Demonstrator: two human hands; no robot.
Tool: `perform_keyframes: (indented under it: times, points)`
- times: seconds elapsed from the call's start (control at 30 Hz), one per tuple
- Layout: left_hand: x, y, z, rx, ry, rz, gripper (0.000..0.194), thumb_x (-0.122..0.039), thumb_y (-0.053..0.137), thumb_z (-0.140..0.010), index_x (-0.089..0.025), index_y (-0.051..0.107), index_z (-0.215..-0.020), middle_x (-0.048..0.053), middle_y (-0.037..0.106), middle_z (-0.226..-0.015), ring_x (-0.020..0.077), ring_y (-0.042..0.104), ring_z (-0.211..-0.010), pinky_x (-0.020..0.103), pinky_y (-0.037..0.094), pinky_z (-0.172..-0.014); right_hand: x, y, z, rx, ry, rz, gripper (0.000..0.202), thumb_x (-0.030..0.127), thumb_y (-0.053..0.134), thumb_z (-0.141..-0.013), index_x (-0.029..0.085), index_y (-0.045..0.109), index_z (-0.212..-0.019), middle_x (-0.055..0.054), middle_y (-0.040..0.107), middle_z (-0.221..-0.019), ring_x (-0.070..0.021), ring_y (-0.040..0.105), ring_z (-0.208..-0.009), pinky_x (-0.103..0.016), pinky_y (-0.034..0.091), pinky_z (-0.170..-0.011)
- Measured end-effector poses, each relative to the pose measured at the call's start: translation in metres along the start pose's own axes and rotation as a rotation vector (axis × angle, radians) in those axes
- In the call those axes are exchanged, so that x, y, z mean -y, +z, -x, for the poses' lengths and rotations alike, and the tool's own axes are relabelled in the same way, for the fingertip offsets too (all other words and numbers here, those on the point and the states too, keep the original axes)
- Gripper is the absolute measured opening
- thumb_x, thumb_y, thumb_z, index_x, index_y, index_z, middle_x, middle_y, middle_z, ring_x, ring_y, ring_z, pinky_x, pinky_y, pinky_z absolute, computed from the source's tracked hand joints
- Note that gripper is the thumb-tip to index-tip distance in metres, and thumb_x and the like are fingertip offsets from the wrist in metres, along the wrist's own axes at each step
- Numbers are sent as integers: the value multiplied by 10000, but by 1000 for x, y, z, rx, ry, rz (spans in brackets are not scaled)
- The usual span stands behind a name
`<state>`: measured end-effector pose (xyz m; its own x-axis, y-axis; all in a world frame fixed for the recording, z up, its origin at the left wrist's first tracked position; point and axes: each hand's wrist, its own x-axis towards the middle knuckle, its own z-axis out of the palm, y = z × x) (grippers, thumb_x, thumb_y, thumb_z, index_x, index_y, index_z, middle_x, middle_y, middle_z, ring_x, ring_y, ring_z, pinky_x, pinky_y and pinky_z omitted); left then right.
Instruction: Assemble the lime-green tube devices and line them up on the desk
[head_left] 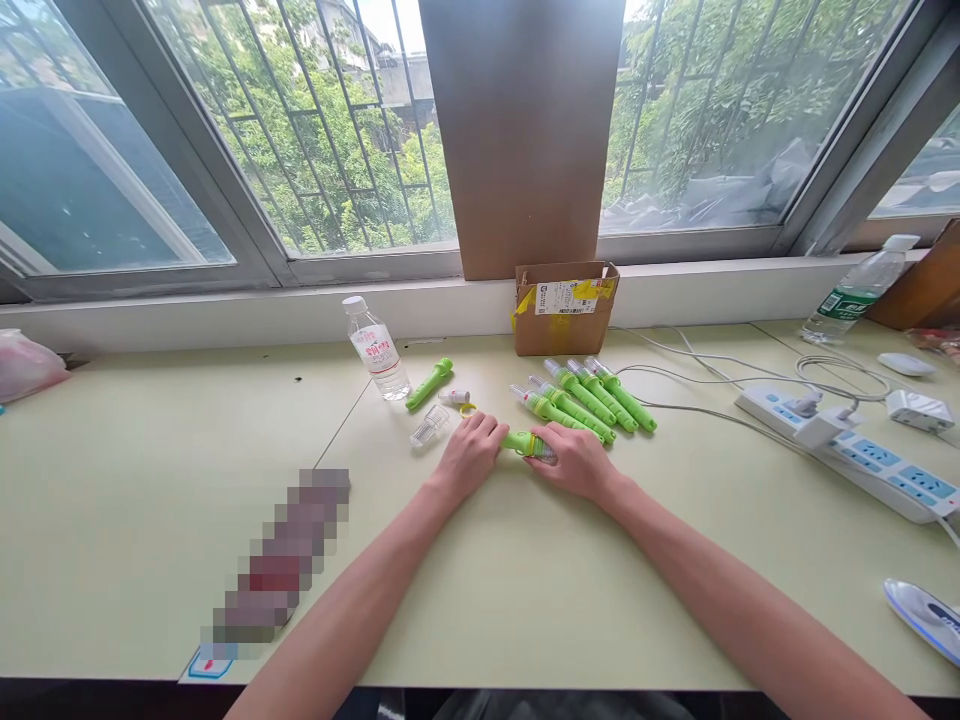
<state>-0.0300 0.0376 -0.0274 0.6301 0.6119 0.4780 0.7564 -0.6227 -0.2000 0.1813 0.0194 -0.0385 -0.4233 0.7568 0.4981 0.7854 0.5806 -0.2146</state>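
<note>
Bottle of clear plastic with a white cap (pixel 376 352) stands on the pale yellow-green counter (pixel 525 600) at ten o'clock from the hands. Clear ribbed plastic sleeve (pixel 429 427) lies at nine, bright green plastic tube (pixel 430 384) at ten. The person's left hand (pixel 471 448) has its grip closed on the green end of a clear-ended green tube (pixel 519 442); the right hand (pixel 574 458) clasps its clear end. Brown cardboard box (pixel 566 312) stands at one, five green clear-tipped tubes (pixel 592 397) lie at two, white power strip (pixel 855 455) at three.
</note>
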Motion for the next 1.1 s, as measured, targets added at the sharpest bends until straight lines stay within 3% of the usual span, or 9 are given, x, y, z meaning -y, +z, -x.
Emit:
perform_keyframes:
  times: [0.27, 0.67, 0.87, 1.1]
  points:
    - [-8, -8, -1, 104, 89, 141, 180, -171, 482, -860, -161, 543, -1029, 80, 600, -918, 229, 532, -895, 372, 437, -798, 1, 1, 1, 26, -2, 14, 252, 358, 571, -814, 184, 639, -984, -34, 660, -822, -144, 577, -678, -247, 300, -539]
    - [-6, -1, 1, 8, 93, 131, 63, -143, 509, -860, -180, 534, -904, 54, 597, -888, 201, 528, -865, 336, 451, -756, 3, 0, 1, 116, 23, 12, 309, 417, 559, -837, 189, 606, -1040, -37, 659, -872, -151, 590, -689, -245, 298, -537]
    - [-7, -2, 0, 31, 64, 111, 82, -131, 508, -851, -187, 527, -908, 50, 599, -897, 202, 533, -861, 331, 445, -750, 5, -1, 1, 113, 23, 19, 292, 417, 554, -845, 188, 610, -1017, -31, 650, -848, -148, 592, -692, -245, 303, -530]
    - [-11, -4, -1, 95, 33, 154, 142, -226, 528, -879, -189, 541, -1016, 48, 618, -893, 205, 548, -861, 339, 444, -762, 7, -1, 0, 71, 33, 34, 295, 401, 553, -838, 189, 632, -1028, -38, 656, -861, -145, 591, -704, -240, 297, -525]
